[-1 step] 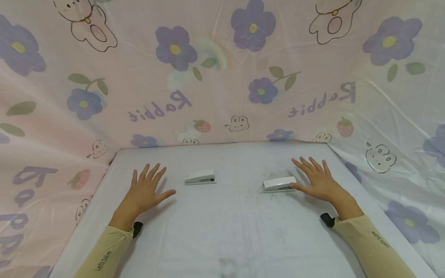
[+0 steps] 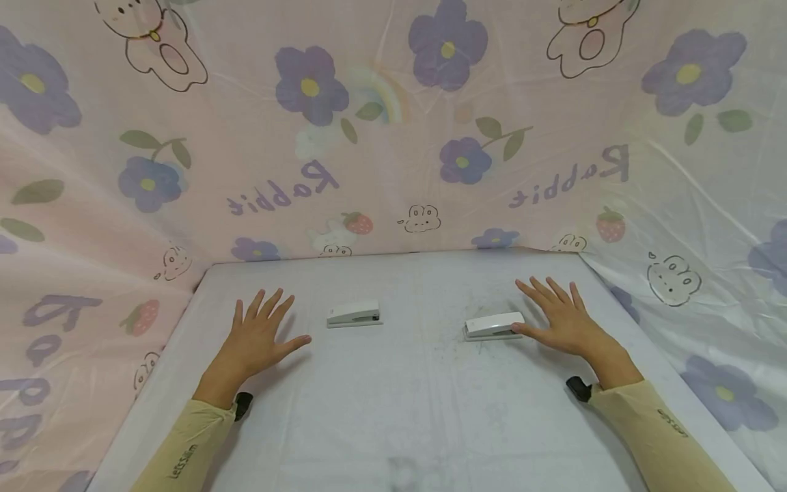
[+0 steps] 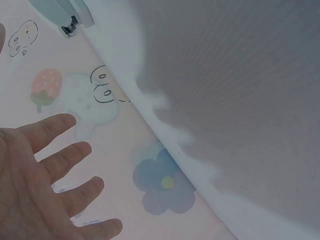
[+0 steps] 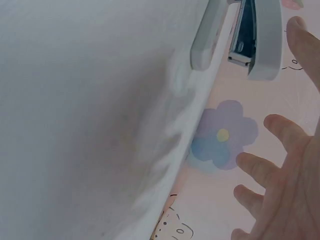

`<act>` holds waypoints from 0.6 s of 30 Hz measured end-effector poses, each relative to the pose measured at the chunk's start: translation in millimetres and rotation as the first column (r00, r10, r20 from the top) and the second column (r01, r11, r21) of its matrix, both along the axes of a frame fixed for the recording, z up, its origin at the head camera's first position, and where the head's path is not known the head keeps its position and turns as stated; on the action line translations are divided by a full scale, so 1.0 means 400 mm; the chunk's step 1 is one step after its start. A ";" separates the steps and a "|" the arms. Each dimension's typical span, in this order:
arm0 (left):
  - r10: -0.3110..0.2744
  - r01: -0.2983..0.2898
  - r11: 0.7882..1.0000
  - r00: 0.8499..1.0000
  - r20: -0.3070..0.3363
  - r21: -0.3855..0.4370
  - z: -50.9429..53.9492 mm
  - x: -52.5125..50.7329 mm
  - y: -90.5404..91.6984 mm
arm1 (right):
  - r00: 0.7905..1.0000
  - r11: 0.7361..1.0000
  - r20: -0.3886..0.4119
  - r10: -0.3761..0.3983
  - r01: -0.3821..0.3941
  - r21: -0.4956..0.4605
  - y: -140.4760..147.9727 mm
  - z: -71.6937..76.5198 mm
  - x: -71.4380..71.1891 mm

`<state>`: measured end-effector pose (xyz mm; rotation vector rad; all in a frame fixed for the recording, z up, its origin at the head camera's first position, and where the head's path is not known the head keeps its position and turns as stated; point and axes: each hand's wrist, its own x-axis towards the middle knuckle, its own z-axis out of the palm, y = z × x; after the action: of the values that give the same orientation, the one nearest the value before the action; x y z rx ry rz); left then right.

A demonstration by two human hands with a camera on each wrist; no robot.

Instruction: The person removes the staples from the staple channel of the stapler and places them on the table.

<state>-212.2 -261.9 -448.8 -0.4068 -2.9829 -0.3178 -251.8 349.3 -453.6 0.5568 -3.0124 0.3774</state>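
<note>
Two white staplers stand on the white tabletop in the head view. To the right of my left hand (image 2: pixel 255 338) is the left stapler (image 2: pixel 353 313), apart from the hand. That hand is spread wide and holds nothing. Close beside the right stapler (image 2: pixel 492 326), my right hand (image 2: pixel 565 324) has its fingers spread, also holding nothing. Its thumb overlaps that stapler's right end in the head view; the right wrist view shows the thumb tip just off the stapler's upper arm (image 4: pixel 267 45). Only part of a stapler (image 3: pixel 60 12) appears in the left wrist view's top corner.
A pink cloth (image 2: pixel 381 150) printed with flowers and rabbits hangs behind the table (image 2: pixel 393 396) and along its sides. Faint grey marks show on the tabletop around the right stapler. Dark wrist devices (image 2: pixel 578 389) sit at both sleeve cuffs.
</note>
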 end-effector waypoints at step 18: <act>-0.054 0.054 0.999 0.999 0.009 0.007 0.007 -0.012 0.040 | 0.996 0.996 -0.008 0.086 -0.087 -0.038 -0.107 0.000 -0.034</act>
<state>-217.0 -246.1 -446.2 -0.4867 -2.9827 -0.3353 -265.4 306.4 -453.7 0.6855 -2.9751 0.4364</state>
